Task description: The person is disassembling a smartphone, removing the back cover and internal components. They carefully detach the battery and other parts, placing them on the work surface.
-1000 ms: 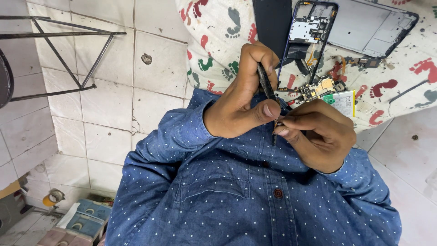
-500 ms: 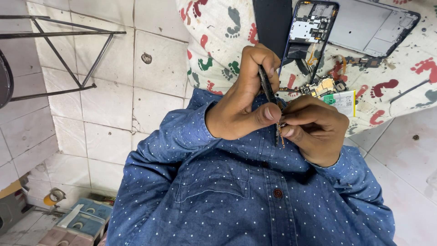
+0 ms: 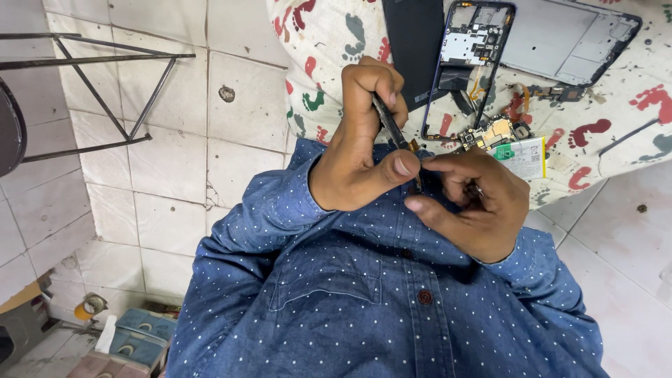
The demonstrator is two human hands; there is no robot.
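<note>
At the far left a black metal stand (image 3: pixel 91 91) sits over the white tiled floor (image 3: pixel 161 189), and a blue tray (image 3: pixel 143 334) lies low in the corner. Moving right, the left hand (image 3: pixel 364 140) is raised over the blue dotted shirt (image 3: pixel 364 301), its fingers (image 3: pixel 392 168) closed around dark tweezers (image 3: pixel 389 127) that slant down toward the other hand. The tweezer tips meet a small part that is too tiny to make out, pinched at the thumb and forefinger of the right hand (image 3: pixel 476 203), whose fingers are curled shut around it just beside the left thumb. Behind both hands, on a cloth (image 3: pixel 336 42) printed with coloured footprints, lies a black panel (image 3: pixel 413 42), then an opened phone (image 3: pixel 469 63) with its boards bare, and a grey back cover (image 3: pixel 567 42) further right. Near the phone's lower end sit loose circuit parts (image 3: pixel 490 133) and a white battery (image 3: pixel 525 157).
</note>
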